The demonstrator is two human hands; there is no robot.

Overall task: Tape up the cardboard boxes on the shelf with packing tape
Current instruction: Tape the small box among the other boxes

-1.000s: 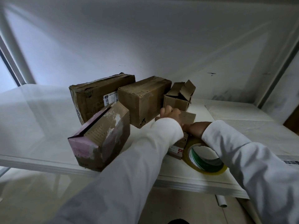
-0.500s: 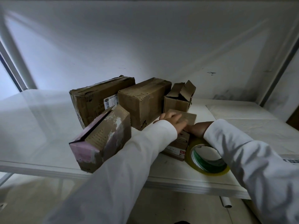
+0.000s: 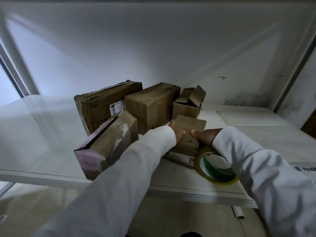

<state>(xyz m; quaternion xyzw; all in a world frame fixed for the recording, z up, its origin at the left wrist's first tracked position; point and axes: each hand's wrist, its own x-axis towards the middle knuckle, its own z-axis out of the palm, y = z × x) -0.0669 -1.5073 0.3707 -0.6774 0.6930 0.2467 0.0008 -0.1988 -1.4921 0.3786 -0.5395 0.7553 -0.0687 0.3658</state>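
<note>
Both my hands have slid apart along the small cardboard box (image 3: pixel 188 134) on the shelf (image 3: pixel 171 185). My left hand (image 3: pixel 177 132) lies flat and relaxed on its top; my right hand (image 3: pixel 204 135) grips its right edge. Just right of that box lies the tape roll (image 3: pixel 216 166); behind it stands an open-flapped box (image 3: pixel 186 103).

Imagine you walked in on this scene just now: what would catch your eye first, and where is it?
First, the two white-sleeved arms reaching in, the left hand and right hand both on a small cardboard box at the shelf's front. Right of it lies a yellow-rimmed roll of tape. Behind stand bigger brown boxes, one small open box with its flaps up.
</note>
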